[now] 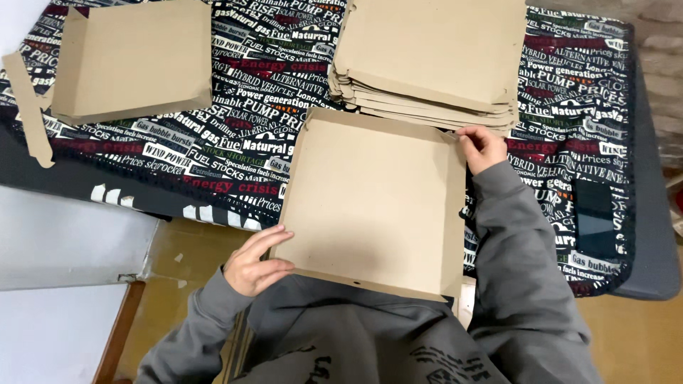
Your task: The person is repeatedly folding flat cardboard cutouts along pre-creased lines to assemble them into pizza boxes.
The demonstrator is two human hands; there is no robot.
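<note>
A flat brown cardboard box blank (370,199) lies in front of me, its near edge over my lap. My left hand (255,264) grips its near left corner, fingers on top. My right hand (481,146) pinches the far right corner, where a side flap runs along the right edge. Just beyond it sits a stack of similar cardboard blanks (434,57), several high.
A cloth printed with words (249,107) covers the table. A folded cardboard tray (131,60) rests at the far left, with a loose cardboard strip (28,107) beside it. A dark phone (594,217) lies at the right. A white surface (64,242) is at my left.
</note>
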